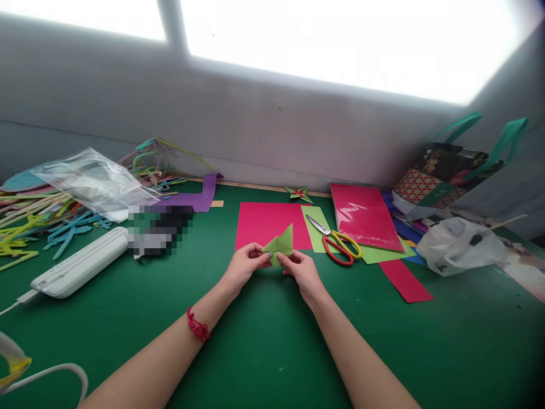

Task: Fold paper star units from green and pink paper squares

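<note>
Between my two hands is a small folded piece of light green paper, with one pointed flap standing up at its right. My left hand pinches its left lower edge between thumb and fingers. On the other side, my right hand grips the right lower edge in the same way. Just behind the hands lies a red paper sheet. To the right, scissors with red and yellow handles rest partly on a light green strip. A folded green star with red marks lies at the back.
At right are a red paper pack, a red strip, a white plastic bag and a patterned bag. Pipe cleaners, a clear plastic bag, a white power strip and purple paper lie left.
</note>
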Demonstrator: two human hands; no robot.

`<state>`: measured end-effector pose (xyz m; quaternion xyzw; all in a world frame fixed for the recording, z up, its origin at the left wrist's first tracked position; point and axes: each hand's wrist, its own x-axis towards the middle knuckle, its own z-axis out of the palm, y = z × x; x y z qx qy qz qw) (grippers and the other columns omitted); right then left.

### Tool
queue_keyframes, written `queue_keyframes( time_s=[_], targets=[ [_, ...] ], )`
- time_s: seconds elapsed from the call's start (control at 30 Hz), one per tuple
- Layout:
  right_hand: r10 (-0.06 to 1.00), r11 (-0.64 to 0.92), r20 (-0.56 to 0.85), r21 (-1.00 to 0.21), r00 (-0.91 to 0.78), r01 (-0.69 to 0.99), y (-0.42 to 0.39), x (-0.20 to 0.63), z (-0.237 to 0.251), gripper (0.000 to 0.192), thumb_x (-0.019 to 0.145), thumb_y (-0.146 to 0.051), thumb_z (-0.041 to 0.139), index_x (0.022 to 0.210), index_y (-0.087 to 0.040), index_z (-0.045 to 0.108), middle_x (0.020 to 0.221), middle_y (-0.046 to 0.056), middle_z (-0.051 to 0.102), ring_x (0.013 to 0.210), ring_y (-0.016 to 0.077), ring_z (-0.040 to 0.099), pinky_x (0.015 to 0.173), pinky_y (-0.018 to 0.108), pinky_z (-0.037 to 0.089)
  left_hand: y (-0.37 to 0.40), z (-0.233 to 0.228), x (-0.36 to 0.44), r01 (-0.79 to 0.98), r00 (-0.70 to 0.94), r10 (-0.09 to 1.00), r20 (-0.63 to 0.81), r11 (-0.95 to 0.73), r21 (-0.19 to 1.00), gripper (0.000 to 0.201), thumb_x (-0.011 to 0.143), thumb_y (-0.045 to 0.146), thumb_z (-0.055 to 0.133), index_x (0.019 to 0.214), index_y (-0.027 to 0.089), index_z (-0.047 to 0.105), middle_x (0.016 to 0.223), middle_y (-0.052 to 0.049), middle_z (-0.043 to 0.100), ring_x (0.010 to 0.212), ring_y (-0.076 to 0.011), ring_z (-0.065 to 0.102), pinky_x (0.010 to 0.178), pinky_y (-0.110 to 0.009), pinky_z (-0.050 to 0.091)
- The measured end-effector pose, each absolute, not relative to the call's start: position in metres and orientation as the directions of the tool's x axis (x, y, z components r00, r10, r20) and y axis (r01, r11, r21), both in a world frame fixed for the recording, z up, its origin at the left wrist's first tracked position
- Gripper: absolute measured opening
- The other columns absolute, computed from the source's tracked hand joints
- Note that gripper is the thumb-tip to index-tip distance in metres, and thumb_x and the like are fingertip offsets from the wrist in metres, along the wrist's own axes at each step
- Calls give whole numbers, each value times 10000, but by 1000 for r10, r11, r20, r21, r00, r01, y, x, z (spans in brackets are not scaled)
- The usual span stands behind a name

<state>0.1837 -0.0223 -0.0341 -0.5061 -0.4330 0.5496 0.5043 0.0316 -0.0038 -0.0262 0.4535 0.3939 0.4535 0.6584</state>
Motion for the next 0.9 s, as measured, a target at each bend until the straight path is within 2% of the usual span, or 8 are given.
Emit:
queue_keyframes(
  time_s=[0.27, 0.5, 0.67, 0.9],
  targets=[
    [991, -113, -119, -990, 66, -82, -23, 184, -35, 293, 603, -399, 668, 762, -152, 660, 658, 24, 625, 588, 122, 498, 538, 237, 392, -5, -29, 35, -220, 236, 969, -70, 123, 968, 241, 597, 310, 693, 667, 145, 533, 690, -6, 642, 682, -155, 615, 684, -314, 507],
    [990, 24, 13, -997, 144, -74, -29, 178, -28, 260, 639, -397, 635, 698, -144, 624, 640, 20, 597, 598, 130, 498, 579, 249, 399, -10, -32, 40, -238, 187, 982, -38, 83, 968, 227, 615, 305, 683, 686, 159, 524, 635, 21, 614, 646, -141, 604, 680, -310, 511],
    [983, 35, 26, -998, 180, -49, -30, 174, -30, 259, 635, -402, 636, 616, -150, 582, 577, 2, 554, 572, 126, 476, 557, 248, 383, -9, -31, 41, -225, 184, 981, -52, 94, 970, 250, 593, 315, 696, 687, 162, 522, 618, 26, 602, 638, -141, 602, 677, -304, 507],
    [997, -54, -56, -998, 55, -42, -26, 177, -24, 299, 680, -444, 579, 724, -154, 634, 664, 28, 580, 659, 158, 520, 547, 244, 395, -2, -25, 30, -177, 175, 979, -107, 138, 974, 262, 604, 321, 683, 746, 144, 552, 648, 10, 594, 678, -141, 591, 689, -294, 500]
  ],
)
